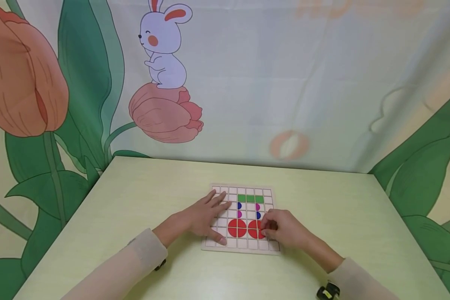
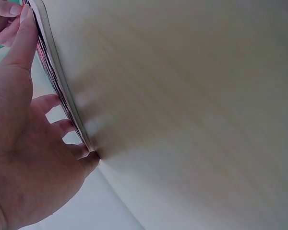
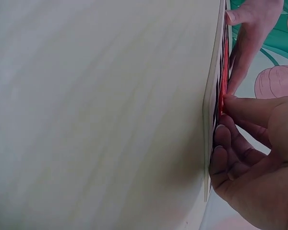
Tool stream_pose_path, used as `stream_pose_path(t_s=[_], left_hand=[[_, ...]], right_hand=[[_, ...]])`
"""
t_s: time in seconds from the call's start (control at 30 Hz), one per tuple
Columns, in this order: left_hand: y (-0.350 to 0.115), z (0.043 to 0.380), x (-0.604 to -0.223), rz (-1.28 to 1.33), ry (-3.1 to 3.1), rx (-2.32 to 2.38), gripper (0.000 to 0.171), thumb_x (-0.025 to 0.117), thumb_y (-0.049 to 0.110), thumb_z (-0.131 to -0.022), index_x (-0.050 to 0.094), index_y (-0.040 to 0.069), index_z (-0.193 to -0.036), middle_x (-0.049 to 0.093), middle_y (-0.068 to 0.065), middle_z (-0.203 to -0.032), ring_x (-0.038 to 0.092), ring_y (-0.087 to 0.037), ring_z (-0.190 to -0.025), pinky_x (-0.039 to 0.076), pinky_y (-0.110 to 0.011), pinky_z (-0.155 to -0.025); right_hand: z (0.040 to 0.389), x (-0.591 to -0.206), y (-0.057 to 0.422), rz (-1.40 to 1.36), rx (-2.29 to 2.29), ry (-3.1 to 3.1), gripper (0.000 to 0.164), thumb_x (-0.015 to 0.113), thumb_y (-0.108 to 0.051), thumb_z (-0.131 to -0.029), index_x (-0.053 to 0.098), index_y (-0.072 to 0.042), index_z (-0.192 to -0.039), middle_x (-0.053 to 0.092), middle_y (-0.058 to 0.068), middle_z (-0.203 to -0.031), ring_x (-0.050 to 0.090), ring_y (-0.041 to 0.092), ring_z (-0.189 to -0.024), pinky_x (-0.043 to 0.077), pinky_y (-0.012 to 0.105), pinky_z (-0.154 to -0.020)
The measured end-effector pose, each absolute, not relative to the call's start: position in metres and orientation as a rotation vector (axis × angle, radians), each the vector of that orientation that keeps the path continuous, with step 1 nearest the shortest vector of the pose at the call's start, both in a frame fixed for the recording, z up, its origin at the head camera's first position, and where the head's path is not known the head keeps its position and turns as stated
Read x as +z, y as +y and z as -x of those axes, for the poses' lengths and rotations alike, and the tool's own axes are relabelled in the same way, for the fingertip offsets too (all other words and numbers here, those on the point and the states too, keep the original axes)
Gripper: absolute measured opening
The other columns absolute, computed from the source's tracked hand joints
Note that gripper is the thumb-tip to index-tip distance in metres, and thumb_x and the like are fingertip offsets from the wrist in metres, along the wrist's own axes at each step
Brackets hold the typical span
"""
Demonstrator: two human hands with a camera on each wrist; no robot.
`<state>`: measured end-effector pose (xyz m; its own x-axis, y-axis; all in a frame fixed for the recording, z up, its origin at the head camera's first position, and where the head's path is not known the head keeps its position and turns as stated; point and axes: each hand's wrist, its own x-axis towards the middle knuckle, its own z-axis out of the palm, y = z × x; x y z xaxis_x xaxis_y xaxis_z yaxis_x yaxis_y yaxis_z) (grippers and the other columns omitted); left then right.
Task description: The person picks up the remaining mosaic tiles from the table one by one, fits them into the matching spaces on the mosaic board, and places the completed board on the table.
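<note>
A square wooden grid board (image 1: 243, 244) lies on the table, seen edge-on in both wrist views. My left hand (image 1: 206, 214) rests on its left side with spread, straight fingers. My right hand (image 1: 285, 228) is at the right side, fingers curled, thumb and forefinger pinching a red quarter-circle tile (image 3: 225, 103) down at the board's face. That tile belongs to the right red circle (image 1: 254, 229), partly hidden by the fingers. Left of it is a whole red circle (image 1: 237, 228). Above are blue and pink half-circle tiles (image 1: 239, 210) and a row of green tiles (image 1: 250, 198).
The pale table (image 1: 153, 179) spreads around the board on all sides. Behind it hangs a printed cloth (image 1: 247, 83) with a rabbit and tulips. Dark straps (image 1: 328, 290) show at the wrists, below light sleeves (image 1: 116, 266).
</note>
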<state>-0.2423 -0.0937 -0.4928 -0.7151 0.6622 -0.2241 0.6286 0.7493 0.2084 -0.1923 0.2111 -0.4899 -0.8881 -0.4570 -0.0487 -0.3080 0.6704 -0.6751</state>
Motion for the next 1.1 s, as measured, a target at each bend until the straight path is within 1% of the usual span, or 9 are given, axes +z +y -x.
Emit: stream_pose_path(t_s=[0.13, 0.23, 0.5, 0.9, 1.1], left_hand=[[-0.094, 0.242, -0.492, -1.003, 2.666, 0.175, 0.122, 0.074, 0.081, -0.078, 0.020, 0.026, -0.172, 0.004, -0.007, -0.179, -0.002, -0.038, -0.163, 0.016, -0.054, -0.130], [-0.094, 0.241, -0.492, -1.006, 2.668, 0.175, 0.121, 0.074, 0.081, -0.078, 0.020, 0.025, -0.172, 0.004, -0.008, -0.179, -0.002, -0.038, -0.163, 0.016, -0.055, -0.130], [-0.094, 0.240, -0.491, -1.009, 2.666, 0.172, 0.121, 0.073, 0.081, -0.078, 0.020, 0.025, -0.172, 0.004, -0.008, -0.179, -0.002, -0.038, -0.163, 0.015, -0.054, -0.130], [-0.094, 0.240, -0.490, -1.014, 2.665, 0.181, 0.121, 0.074, 0.080, -0.079, 0.020, 0.024, -0.172, 0.004, -0.008, -0.179, -0.001, -0.039, -0.163, 0.016, -0.055, -0.130], [-0.093, 0.240, -0.490, -1.017, 2.665, 0.180, 0.121, 0.074, 0.080, -0.079, 0.020, 0.025, -0.172, 0.004, -0.008, -0.179, -0.001, -0.039, -0.163, 0.016, -0.055, -0.130]], right_hand=[[0.192, -0.489, 0.212, 0.635, -1.015, 2.671, 0.009, 0.081, -0.009, -0.095, 0.074, -0.014, -0.094, 0.063, -0.005, -0.087, 0.059, 0.017, -0.081, 0.052, 0.025, -0.067], [0.192, -0.487, 0.215, 0.670, -1.007, 2.665, 0.009, 0.080, -0.009, -0.095, 0.074, -0.015, -0.096, 0.064, -0.006, -0.088, 0.059, 0.016, -0.083, 0.053, 0.025, -0.070], [0.191, -0.482, 0.226, 0.763, -0.932, 2.672, 0.014, 0.084, -0.011, -0.092, 0.076, -0.015, -0.103, 0.064, -0.008, -0.094, 0.058, 0.014, -0.086, 0.055, 0.023, -0.073], [0.191, -0.487, 0.223, 0.787, -0.898, 2.695, 0.013, 0.081, -0.004, -0.093, 0.074, -0.011, -0.100, 0.063, -0.005, -0.094, 0.059, 0.016, -0.086, 0.056, 0.025, -0.075], [0.190, -0.483, 0.223, 0.749, -0.910, 2.693, 0.013, 0.081, -0.005, -0.093, 0.074, -0.012, -0.101, 0.063, -0.005, -0.093, 0.059, 0.018, -0.086, 0.055, 0.025, -0.074]])
